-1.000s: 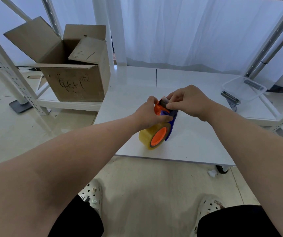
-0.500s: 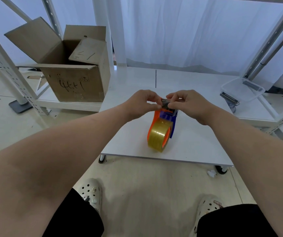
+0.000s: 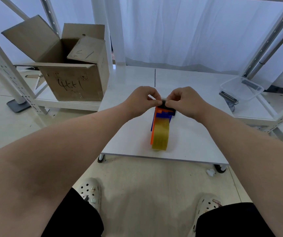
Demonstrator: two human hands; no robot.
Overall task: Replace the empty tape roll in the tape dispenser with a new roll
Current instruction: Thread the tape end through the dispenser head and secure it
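I am looking down at my two bare forearms reaching forward over a low white table (image 3: pixel 133 134). A tape dispenser (image 3: pixel 163 115), orange and blue, stands on the table on its edge, pointing away from me. A roll of yellowish clear tape (image 3: pixel 160 135) sits mounted in the end nearest me, its rim touching the tabletop close to the near edge. My left hand (image 3: pixel 141 100) and my right hand (image 3: pixel 184 101) meet at the far, top end of the dispenser, fingertips curled in and pinching a small dark part there from either side. Whether I am gripping the tape end or the dispenser head itself, I cannot tell. To the left, an open cardboard box (image 3: pixel 72 79) rests on a low shelf. To the right sits a clear plastic tub (image 3: pixel 241 88). White curtains (image 3: pixel 180 31) hang behind the table. My pale clogs (image 3: pixel 90 192) show on the floor below
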